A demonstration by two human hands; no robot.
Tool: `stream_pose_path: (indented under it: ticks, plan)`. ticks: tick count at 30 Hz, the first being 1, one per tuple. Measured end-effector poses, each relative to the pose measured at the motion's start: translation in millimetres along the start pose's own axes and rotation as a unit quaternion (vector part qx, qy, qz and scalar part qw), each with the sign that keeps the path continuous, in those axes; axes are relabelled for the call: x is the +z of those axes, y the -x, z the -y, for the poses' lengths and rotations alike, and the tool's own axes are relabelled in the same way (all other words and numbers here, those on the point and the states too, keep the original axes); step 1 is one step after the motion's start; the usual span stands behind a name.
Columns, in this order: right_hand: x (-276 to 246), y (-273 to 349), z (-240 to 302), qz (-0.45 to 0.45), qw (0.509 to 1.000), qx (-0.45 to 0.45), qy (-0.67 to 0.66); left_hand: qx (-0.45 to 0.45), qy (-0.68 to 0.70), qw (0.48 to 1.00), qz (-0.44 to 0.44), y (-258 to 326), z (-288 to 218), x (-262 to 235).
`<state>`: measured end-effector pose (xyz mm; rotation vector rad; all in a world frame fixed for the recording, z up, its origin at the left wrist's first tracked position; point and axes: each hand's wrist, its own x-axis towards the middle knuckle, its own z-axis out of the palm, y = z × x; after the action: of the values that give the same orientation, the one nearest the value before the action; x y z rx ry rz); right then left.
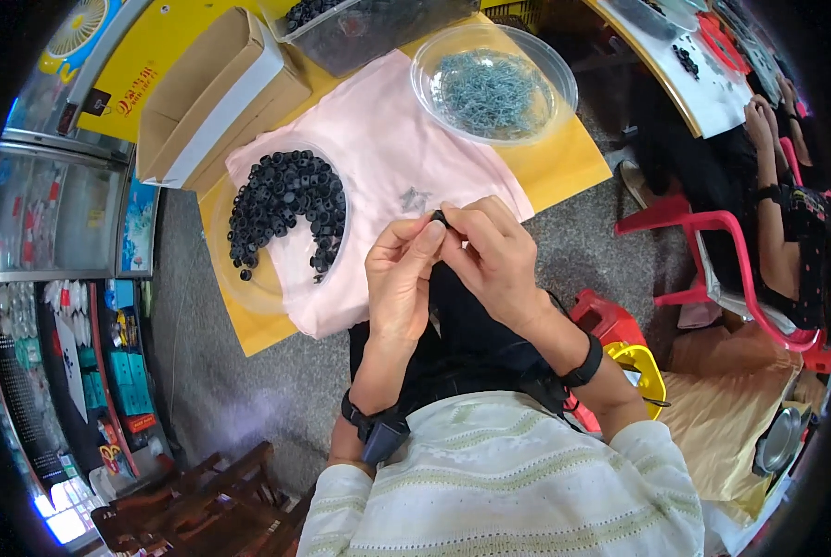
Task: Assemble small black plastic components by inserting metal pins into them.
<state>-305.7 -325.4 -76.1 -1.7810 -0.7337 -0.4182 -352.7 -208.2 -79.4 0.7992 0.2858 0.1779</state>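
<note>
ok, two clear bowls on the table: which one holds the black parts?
The clear bowl on the person's left, resting on the pink cloth, holds the black round parts. The far bowl holds small grey metal pieces instead.

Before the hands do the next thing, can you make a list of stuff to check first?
1. Small black piece pinched between both hands: ok.
2. Left hand and right hand together above the pink cloth: ok.
3. Bowl of black pieces within reach: ok.
4. Bowl of metal bits upright, nothing spilled: ok.
5. Metal bit fitted in the black piece: cannot tell, fingers hide it.
</note>
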Motion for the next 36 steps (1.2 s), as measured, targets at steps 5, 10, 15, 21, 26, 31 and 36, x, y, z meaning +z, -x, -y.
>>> stream_pose_path:
  ticks: [5,10,15,21,26,31,36]
  plan:
    - [-8,-3,-10,0.029,0.997,0.069,-0.027,-0.03,-0.044,0.999,0.001,-10,2,-6]
    - [-23,-13,2,0.092,0.984,0.129,-0.078,-0.03,-0.001,0.998,0.046,-11,-2,-6]
    - [-26,-13,-1,0.069,0.996,0.054,-0.027,0.0,-0.003,0.999,0.054,-7,0,3]
    - [-28,-15,3,0.047,0.998,-0.029,0.026,0.024,-0.003,0.997,0.072,3,-4,6]
    - [-35,-11,18,0.042,0.998,-0.031,0.035,0.056,-0.025,0.997,0.055,16,-6,11]
    - [-44,-9,23,0.054,0.995,-0.003,-0.085,0.112,-0.086,0.987,0.074,23,-11,11]
    - [-55,-15,31,0.091,0.984,0.077,-0.129,0.128,-0.129,0.98,0.08,24,-15,13]
